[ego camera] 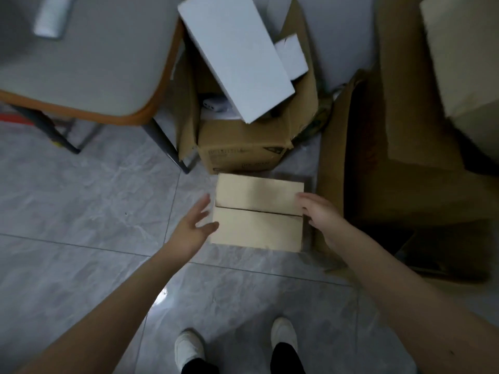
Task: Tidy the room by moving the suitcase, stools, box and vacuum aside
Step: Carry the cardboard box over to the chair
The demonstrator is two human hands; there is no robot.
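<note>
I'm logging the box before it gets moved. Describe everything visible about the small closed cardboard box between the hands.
The small cardboard box is pale tan and rectangular, its two top flaps shut with a dark seam running across between them. It sits flat on the grey tiled floor, just in front of an open brown carton. The left hand, fingers spread, is at its left edge; the right hand touches its right edge. Neither clearly grips it.

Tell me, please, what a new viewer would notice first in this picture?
First, the two hands: the left hand open beside the small closed box on the floor, the right hand at its other side. Behind it stands an open carton with a white box sticking out. A grey table fills the upper left.
</note>
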